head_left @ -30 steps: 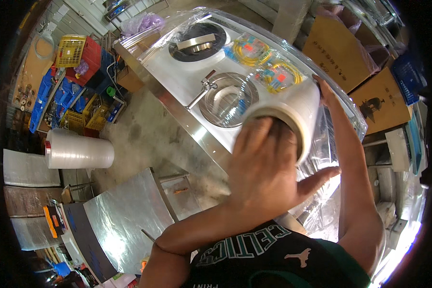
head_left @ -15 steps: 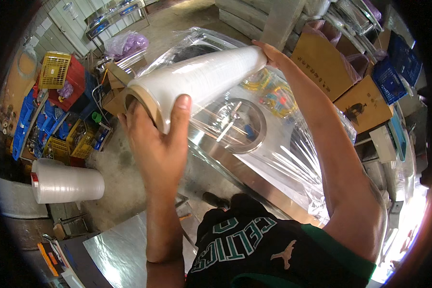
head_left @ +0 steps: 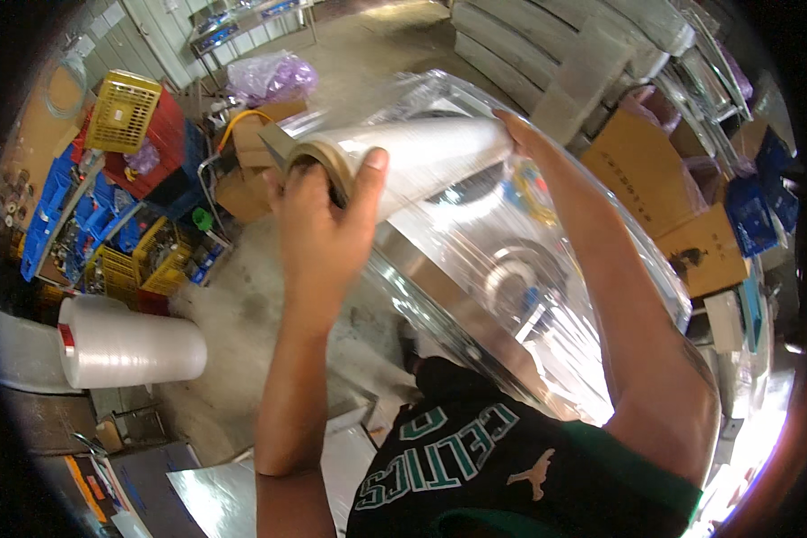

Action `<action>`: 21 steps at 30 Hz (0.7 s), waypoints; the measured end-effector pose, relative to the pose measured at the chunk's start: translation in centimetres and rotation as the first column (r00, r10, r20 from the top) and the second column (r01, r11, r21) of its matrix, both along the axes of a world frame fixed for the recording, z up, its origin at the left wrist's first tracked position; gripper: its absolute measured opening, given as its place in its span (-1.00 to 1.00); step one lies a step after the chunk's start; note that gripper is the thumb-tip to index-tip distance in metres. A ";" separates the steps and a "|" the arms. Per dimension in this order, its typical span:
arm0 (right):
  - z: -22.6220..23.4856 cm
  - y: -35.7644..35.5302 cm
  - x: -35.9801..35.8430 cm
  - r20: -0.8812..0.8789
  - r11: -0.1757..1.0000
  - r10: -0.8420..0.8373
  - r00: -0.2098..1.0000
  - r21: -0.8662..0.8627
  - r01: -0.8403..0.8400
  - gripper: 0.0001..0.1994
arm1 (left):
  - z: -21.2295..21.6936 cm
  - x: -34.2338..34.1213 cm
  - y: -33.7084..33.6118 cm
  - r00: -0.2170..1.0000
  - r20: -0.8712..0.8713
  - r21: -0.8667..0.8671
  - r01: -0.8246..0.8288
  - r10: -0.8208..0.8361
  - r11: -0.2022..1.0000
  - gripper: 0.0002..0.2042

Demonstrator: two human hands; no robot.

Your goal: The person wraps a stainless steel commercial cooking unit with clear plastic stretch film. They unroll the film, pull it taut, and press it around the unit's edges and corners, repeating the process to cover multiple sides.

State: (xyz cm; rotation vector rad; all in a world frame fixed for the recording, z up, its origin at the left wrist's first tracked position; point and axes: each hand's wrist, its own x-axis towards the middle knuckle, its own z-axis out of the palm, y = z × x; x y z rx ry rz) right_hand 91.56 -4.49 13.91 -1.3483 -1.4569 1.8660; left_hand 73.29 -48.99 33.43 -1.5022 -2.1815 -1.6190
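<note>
A long roll of clear stretch film (head_left: 426, 161) lies slantwise between my two hands, above a steel appliance. My left hand (head_left: 323, 229) grips its near end, fingers inside the cardboard core (head_left: 336, 170) and thumb along the outside. At the far end my right hand (head_left: 524, 139) holds the roll; the fingertips are mostly hidden. Clear film covers the top of the boxy stainless-steel appliance (head_left: 444, 282). Under that film show a round fitting (head_left: 520, 278), a darker round shape farther off, and a coloured coiled bundle (head_left: 533, 193), all blurred by glare.
On the left stand a large wrapped film roll (head_left: 139, 345), yellow crates (head_left: 124, 112) and blue bins (head_left: 81, 206). Cardboard boxes (head_left: 632, 166) and blue crates (head_left: 749, 215) crowd the right side. Wrapped panels (head_left: 547, 45) are stacked behind. Concrete floor (head_left: 233, 350) shows left of the appliance.
The roll and both hands have shifted slightly right and down in view. Film now veils the round fitting and coiled bundle, which showed more sharply before. My grip on both ends stays.
</note>
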 end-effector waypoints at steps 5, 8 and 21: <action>-0.8 5.3 -6.8 0.055 0.998 -0.061 0.997 0.017 0.060 -0.40 | -0.4 -8.9 5.8 0.994 -0.082 0.019 0.075 -0.073 0.997 -0.49; -0.5 8.0 -12.0 -0.028 1.000 0.003 1.000 -0.009 -0.003 -0.37 | -1.1 -15.1 8.8 0.995 -0.052 0.043 0.092 -0.090 0.995 -0.46; 0.7 18.8 -33.5 0.140 0.987 -0.056 0.989 0.157 0.033 -0.40 | -0.1 -41.6 17.5 0.735 -0.565 -0.265 0.269 -0.375 0.926 -0.48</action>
